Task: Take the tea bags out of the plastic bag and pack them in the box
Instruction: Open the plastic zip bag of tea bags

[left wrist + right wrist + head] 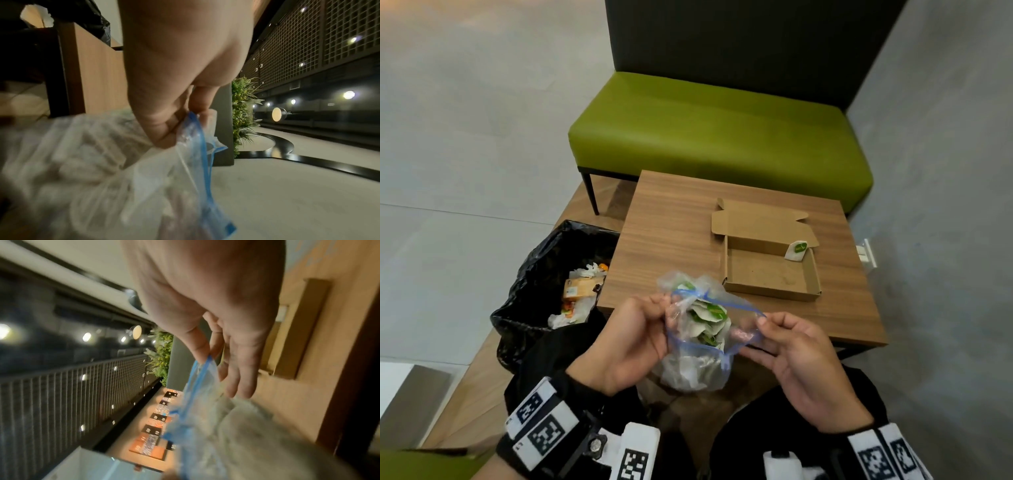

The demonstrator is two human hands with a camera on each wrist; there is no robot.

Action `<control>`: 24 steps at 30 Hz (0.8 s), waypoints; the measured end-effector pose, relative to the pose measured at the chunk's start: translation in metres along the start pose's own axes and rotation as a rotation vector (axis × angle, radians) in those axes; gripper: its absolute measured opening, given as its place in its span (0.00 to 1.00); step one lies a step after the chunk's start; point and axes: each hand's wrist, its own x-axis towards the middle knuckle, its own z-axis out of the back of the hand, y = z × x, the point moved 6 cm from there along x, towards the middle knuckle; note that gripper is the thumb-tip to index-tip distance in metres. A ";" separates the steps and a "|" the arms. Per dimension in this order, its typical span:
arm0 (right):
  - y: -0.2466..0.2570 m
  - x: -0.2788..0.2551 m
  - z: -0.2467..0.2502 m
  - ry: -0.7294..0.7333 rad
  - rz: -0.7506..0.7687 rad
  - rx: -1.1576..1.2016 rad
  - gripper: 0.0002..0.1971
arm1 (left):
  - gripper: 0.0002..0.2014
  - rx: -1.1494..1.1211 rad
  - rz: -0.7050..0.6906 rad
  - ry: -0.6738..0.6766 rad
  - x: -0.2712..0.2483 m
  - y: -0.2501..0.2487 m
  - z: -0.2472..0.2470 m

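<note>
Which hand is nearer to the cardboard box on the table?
Right. The right hand is just in front of the box, below its near right corner, pinching the plastic bag. The left hand pinches the bag's other side, farther left of the box.

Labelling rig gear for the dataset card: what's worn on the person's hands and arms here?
Both hands are bare: left hand, right hand, no gloves or rings visible. Each wrist carries a black strap with white tags printed with black square fiducial codes: left wrist band, right wrist band. The left band shows a small metal knob. Black sleeves sit behind the bands.
</note>
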 end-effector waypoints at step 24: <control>-0.039 -0.012 -0.017 0.120 -0.349 -0.109 0.17 | 0.10 1.514 -1.114 -0.015 -0.024 -0.015 -0.020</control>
